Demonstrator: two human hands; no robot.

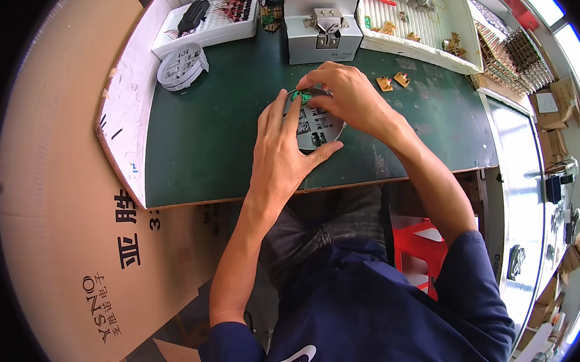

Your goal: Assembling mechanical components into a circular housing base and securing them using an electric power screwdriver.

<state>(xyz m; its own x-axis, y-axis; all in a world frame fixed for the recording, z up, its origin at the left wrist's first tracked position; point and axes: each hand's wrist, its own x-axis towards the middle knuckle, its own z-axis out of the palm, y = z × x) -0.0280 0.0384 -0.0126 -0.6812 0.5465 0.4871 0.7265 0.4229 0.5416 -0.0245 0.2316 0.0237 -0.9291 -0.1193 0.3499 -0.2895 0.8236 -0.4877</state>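
A round grey plastic housing [329, 125] with several small dark metal fittings inside lies on the green work surface in front of me. My left hand [280, 138] steadies it, thumb along the near rim and fingers along its left side. A small green piece [300, 95], perhaps a circuit board, is at the housing's far edge, under my left fingertips. From the right my right hand [350, 96] reaches over the housing, with thumb and index finger closed about the green piece. These fingers hide part of the green piece and the housing's far rim.
Behind my hands stands a silver metal machine [321, 25]. A similar grey housing [182, 67] and a white tray [213, 26] with red parts lie left. Two small yellowish boards [393, 81] lie right, before a white foam tray [415, 46]. A white wall [124, 107] edges the left.
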